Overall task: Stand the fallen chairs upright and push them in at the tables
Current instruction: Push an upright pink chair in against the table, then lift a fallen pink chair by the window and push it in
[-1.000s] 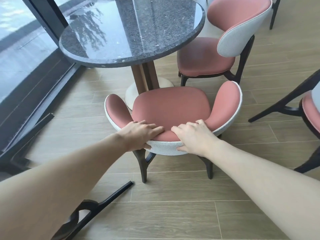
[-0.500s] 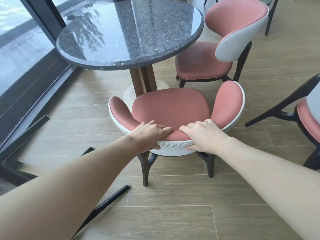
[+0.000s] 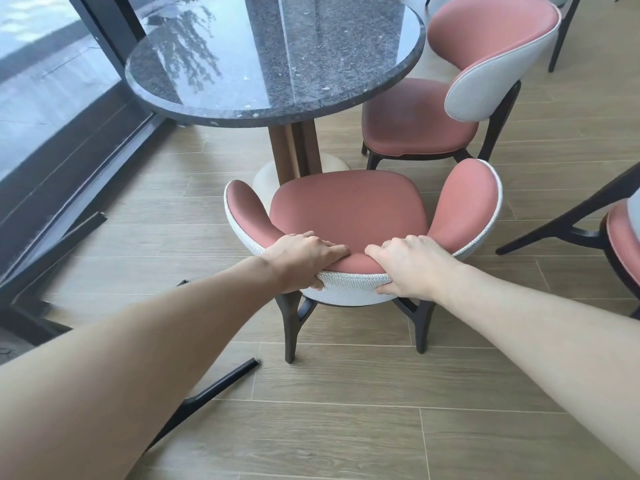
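Observation:
A pink-seated chair (image 3: 349, 209) with a curved white-backed rest stands upright on dark legs, facing the round dark granite table (image 3: 277, 60). My left hand (image 3: 301, 259) and my right hand (image 3: 407, 266) both grip the top of its backrest, side by side. The seat's front edge is near the table's brown pedestal (image 3: 294, 150). A second pink chair (image 3: 450, 98) stands upright at the table's right side. Dark legs of a fallen chair (image 3: 204, 400) lie on the floor at lower left, mostly hidden by my left arm.
Another chair (image 3: 620, 233) with dark legs enters at the right edge. A dark-framed glass wall (image 3: 69, 161) runs along the left. Wood-plank floor (image 3: 346, 427) lies behind the held chair.
The chair in my hands has moved forward, closer to the table's pedestal, and my arms have stretched out with it. The grip is unchanged.

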### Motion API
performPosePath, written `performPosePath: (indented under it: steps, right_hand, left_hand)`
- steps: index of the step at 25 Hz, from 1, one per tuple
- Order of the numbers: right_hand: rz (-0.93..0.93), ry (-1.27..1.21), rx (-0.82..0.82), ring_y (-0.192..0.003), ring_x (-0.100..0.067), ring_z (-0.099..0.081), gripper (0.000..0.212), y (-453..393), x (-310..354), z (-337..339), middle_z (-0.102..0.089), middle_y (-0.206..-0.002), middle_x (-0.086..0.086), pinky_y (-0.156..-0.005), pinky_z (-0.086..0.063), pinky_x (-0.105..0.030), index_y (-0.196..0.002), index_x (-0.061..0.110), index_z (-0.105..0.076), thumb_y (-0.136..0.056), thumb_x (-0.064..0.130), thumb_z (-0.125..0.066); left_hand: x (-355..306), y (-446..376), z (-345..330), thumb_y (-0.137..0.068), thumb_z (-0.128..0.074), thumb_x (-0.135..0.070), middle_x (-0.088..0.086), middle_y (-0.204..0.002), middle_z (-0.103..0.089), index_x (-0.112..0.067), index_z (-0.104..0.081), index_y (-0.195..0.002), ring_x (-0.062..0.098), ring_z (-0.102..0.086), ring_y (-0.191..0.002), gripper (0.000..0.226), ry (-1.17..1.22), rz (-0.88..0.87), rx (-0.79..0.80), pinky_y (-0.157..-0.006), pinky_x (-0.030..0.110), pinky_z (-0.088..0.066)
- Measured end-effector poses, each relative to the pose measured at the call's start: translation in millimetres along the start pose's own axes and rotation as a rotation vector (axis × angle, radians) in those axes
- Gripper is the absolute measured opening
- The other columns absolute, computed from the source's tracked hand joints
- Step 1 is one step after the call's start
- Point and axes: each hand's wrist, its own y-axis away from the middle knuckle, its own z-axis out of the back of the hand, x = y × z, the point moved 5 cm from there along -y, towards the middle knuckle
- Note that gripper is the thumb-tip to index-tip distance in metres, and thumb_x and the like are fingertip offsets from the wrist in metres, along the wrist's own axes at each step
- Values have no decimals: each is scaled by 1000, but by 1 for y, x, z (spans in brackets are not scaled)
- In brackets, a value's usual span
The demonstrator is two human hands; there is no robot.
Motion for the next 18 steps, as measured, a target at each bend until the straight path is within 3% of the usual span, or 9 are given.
performPosePath:
  steps: [3,6,8,10,12,15,18]
  right_hand:
    - [-4,5,-24,-98,-33,-65,53,-2,-1,-1,-64,-103,-4,-74,-48,-39,-113,19,-47,-82,56,-68]
    - [-46,-19,-62,-102,-29,-65,56,0,-2,-2,-64,-107,0,-82,-48,-40,-118,21,-48,-80,57,-69]
    - [-97,-51,-51,-111,-25,-60,58,2,0,-5,-62,-113,3,-93,-43,-42,-124,25,-47,-79,55,-70]
    - [-174,-81,-27,-117,-23,-55,59,3,2,-7,-59,-119,3,-102,-37,-42,-127,28,-46,-78,50,-71]
    - [-297,-115,-13,-122,-23,-49,60,5,8,-6,-57,-125,1,-110,-30,-43,-129,29,-45,-77,41,-72]
    - [-446,-209,102,-136,-29,-34,70,15,38,8,-44,-139,-8,-118,-15,-52,-136,19,-39,-78,41,-70]
    - [-424,-606,42,-135,-33,-35,70,30,86,51,-39,-140,-10,-112,-28,-52,-139,19,-40,-80,48,-66]
  left_hand:
    - [1,0,-1,-85,-77,-35,-10,-132,-60,-32,-38,-143,24,-53,-116,70,3,6,-15,-71,31,-35]
    - [-2,1,3,-84,-77,-35,-9,-130,-58,-31,-37,-141,24,-52,-119,69,20,44,-14,-77,31,-36]
    - [-7,8,2,-85,-74,-35,-7,-136,-54,-31,-34,-144,23,-49,-127,71,19,90,15,-97,33,-39]
    - [-15,20,0,-85,-70,-39,-4,-152,-42,-31,-28,-151,23,-37,-141,78,72,141,19,-116,41,-26]
    - [-21,39,3,-87,-68,-38,-1,-158,-36,-27,-31,-152,24,-27,-148,76,333,177,-21,-120,41,-19]
    - [-12,80,24,-91,-65,-19,0,-134,-59,-20,-56,-136,18,-50,-129,46,893,294,-255,-104,25,-36]
    - [2,139,44,-93,-61,-15,-13,-120,-68,-29,-66,-118,4,-60,-116,29,1189,514,-489,-94,20,-46]
